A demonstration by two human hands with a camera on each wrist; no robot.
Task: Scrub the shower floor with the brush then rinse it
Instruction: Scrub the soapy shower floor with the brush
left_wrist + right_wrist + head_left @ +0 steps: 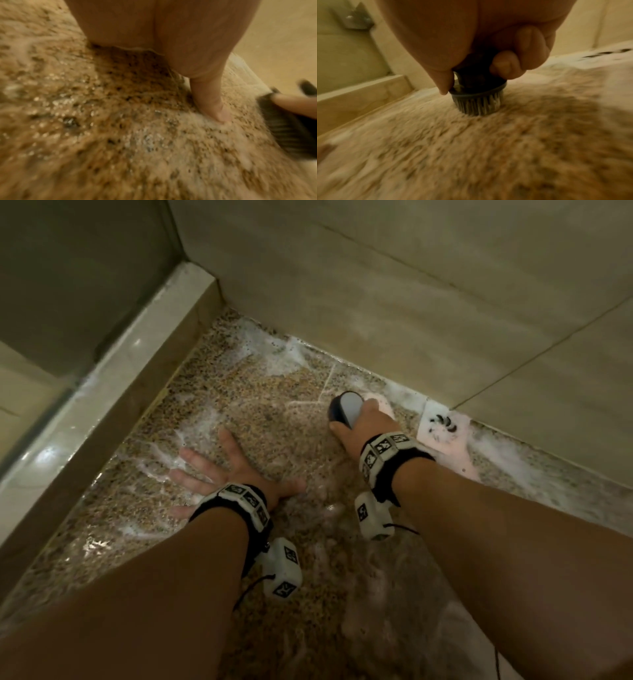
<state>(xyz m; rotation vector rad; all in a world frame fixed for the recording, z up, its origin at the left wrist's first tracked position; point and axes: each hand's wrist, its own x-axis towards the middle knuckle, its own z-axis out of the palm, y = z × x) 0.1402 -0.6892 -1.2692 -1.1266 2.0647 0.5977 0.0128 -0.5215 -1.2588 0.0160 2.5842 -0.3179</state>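
The speckled brown shower floor (pixel 274 412) is wet and streaked with white foam. My right hand (pixel 359 428) grips a round dark brush (pixel 346 407) with a pale top and holds it bristles down on the floor near the back wall. In the right wrist view my fingers curl round the brush (pixel 477 100) and its bristles touch the stone. My left hand (pixel 219 474) lies flat on the floor with its fingers spread, left of the brush. The left wrist view shows my thumb (pixel 211 100) on the wet floor (pixel 102 121) and the brush bristles (pixel 281 128) at the right edge.
A white square drain cover (pixel 445 429) sits at the foot of the back wall, right of the brush. A raised pale curb (pixel 113 378) borders the floor on the left. Beige tiled walls (pixel 411 285) meet in the far corner.
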